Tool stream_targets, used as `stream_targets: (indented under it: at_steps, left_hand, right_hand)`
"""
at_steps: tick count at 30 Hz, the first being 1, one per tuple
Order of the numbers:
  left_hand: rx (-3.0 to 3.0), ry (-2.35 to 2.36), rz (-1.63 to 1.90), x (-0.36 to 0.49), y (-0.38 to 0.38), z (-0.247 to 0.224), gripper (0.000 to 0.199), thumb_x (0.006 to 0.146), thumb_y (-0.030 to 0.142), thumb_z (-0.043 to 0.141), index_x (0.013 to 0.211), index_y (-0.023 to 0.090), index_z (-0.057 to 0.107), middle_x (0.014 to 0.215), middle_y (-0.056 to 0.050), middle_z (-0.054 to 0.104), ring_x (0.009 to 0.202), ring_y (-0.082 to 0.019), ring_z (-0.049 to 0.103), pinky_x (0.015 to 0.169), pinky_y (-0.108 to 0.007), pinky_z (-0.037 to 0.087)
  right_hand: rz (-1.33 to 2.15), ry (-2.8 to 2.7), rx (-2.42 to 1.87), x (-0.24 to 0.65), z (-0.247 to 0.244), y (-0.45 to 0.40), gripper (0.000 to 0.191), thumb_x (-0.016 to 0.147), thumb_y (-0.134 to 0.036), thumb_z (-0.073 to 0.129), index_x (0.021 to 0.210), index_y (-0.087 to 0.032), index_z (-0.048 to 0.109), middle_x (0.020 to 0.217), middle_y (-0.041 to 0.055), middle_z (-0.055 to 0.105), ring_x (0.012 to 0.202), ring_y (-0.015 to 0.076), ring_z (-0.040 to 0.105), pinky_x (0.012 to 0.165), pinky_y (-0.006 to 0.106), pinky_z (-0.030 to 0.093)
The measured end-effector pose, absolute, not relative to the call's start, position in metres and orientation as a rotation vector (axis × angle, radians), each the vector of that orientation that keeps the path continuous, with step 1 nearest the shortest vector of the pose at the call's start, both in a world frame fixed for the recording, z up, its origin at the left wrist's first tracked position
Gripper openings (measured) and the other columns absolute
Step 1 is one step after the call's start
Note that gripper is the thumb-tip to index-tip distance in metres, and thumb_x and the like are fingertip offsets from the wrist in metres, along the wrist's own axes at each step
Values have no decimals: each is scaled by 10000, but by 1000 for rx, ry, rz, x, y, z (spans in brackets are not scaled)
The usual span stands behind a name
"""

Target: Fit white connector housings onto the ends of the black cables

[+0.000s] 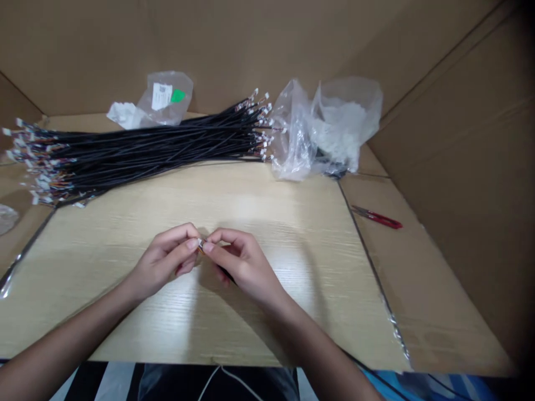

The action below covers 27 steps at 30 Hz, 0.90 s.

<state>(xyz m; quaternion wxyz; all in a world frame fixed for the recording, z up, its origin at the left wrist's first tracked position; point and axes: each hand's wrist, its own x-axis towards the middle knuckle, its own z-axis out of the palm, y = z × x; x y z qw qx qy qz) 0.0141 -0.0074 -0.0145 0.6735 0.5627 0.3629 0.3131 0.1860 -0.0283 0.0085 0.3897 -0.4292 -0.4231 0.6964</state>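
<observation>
Over the middle of the wooden table, my left hand pinches a small white connector between thumb and forefinger. Close beside it, my right hand is closed on the thin coloured wires of a black cable. The cable passes under my right palm, and more of it shows past the table's front edge by my right forearm. The fingertips of both hands nearly touch at the connector.
A large bundle of black cables with white connectors lies across the back left. Behind it is a labelled plastic bag. Clear bags, one with white pieces, stand back right. Red-handled snips lie on cardboard at right.
</observation>
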Motion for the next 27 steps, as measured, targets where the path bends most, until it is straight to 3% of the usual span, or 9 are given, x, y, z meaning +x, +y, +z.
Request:
stream_targets:
  at_steps: [6, 10, 13, 16, 20, 27]
  left_hand:
    - [1315, 792, 668, 17, 9, 11, 422, 894, 502, 558, 753, 110, 487, 502, 63, 375, 437, -9, 317, 434, -115, 249]
    - [1353, 718, 776, 30, 24, 59, 450, 862, 515, 599, 717, 116, 448, 514, 70, 346, 438, -2, 298, 423, -106, 241]
    - [1368, 613, 859, 44, 30, 95, 484, 862, 567, 566, 721, 141, 383, 524, 94, 258, 419, 14, 196, 393, -93, 189]
    - [1313, 498, 870, 57, 34, 118, 502, 858, 598, 555, 733, 159, 346, 515, 104, 214, 414, 16, 143, 371, -83, 154]
    - [1302, 404, 865, 65, 44, 135, 491, 872, 574, 564, 733, 160, 339, 503, 104, 192, 414, 17, 120, 366, -70, 142]
    - [1533, 426, 1002, 65, 61, 148, 519, 879, 601, 534, 686, 139, 396, 473, 88, 199, 411, 8, 134, 381, -105, 118]
  right_hand:
    - [1420, -1323, -1104, 193, 28, -19, 211, 807, -345, 662, 752, -145, 622, 574, -46, 502, 486, 61, 399, 470, 201, 295]
    - [1060, -1482, -1070, 204, 75, -8, 129, 799, -265, 676, 797, -137, 655, 721, -2, 570, 568, 73, 433, 507, 211, 315]
    - [627, -1670, -925, 211, 114, -3, 48, 824, -187, 661, 804, -145, 673, 741, 16, 599, 644, 101, 506, 544, 218, 363]
    - [452, -1747, -809, 216, 144, 1, 65, 846, -154, 639, 791, -143, 672, 767, 37, 620, 690, 112, 547, 547, 213, 376]
    - [599, -1695, -782, 223, 167, 9, 117, 852, -223, 649, 764, -145, 647, 764, 26, 580, 659, 97, 492, 539, 211, 356]
    - [1342, -1413, -671, 223, 171, 27, 359, 796, -478, 713, 786, -158, 550, 523, -71, 416, 429, 35, 307, 399, 172, 233]
